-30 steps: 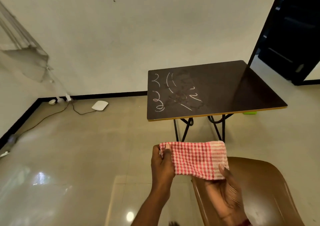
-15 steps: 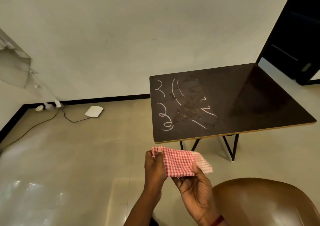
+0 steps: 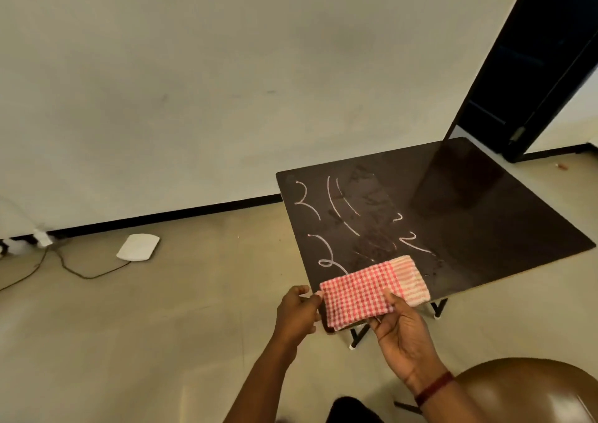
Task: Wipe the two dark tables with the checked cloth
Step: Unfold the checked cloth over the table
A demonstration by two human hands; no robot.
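**A:** What sits closest?

**B:** A brown chair [image 3: 524,390], just below and right of the right hand [image 3: 404,341]. That wrist wears a dark red band [image 3: 433,388].

**A:** And the hands?

**B:** Both hold the checked cloth [image 3: 365,293]. The right hand lies palm up beneath it with the thumb on top. The left hand [image 3: 296,312] pinches its left corner. The folded cloth is spread between them.

**A:** Where is it against the table?

**B:** Its far end overlaps the near edge of the dark tabletop [image 3: 469,212], just beyond the hands. I cannot tell whether it touches the surface. White chalk marks [image 3: 326,202] and smears lie just past the cloth.

**A:** Further out?

**B:** Well left of the hands, a flat white device [image 3: 138,247] with a cable [image 3: 81,270] lies on the floor. A pale wall [image 3: 226,82] stands behind, with a dark door [image 3: 534,66] far to the right.

**A:** What differs from half a second ago?

**B:** Then the cloth hung bunched, short of the tabletop's edge. Now it reaches over that edge and is spread flatter.
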